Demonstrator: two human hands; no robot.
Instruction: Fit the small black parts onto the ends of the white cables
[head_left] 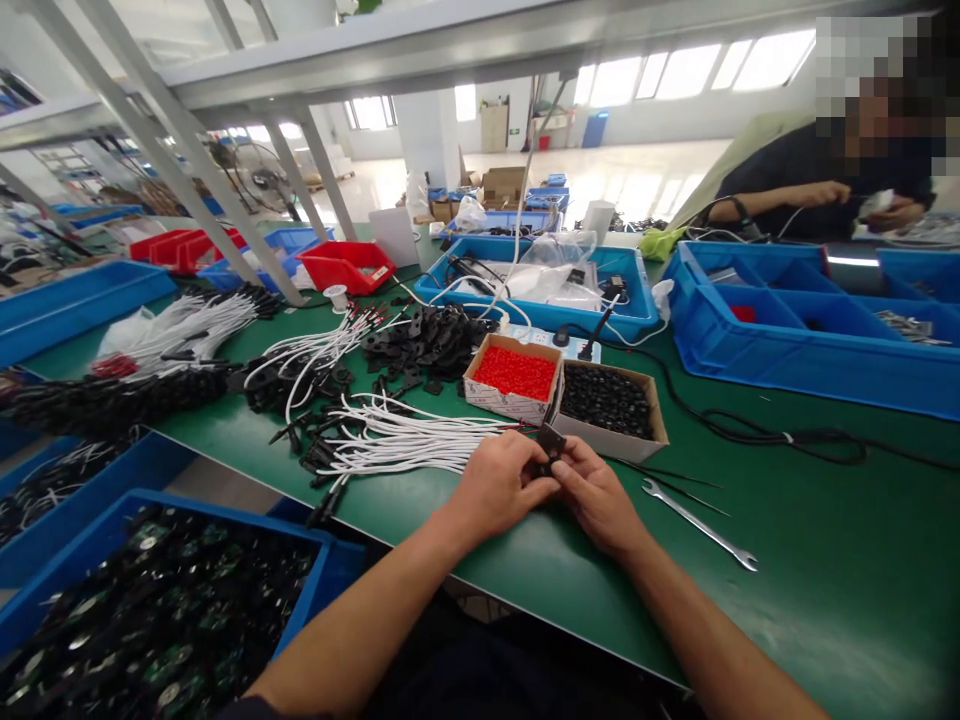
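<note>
Left hand [501,482] and right hand [598,498] both grip small black part [551,440]; wrench [701,525] on bench [840,520], right side.

Opposite me, to the right, I record a person in dark clothing [780,160] behind a blue divided bin [810,352], one compartment of which contains metal pieces. At mid-bench I note a blue tray [574,318] holding clear plastic bags, with a red bin [337,268] to its left. Further back I observe a fan [262,180], a pale cabinet [494,128] and bright windows [686,72].
</note>
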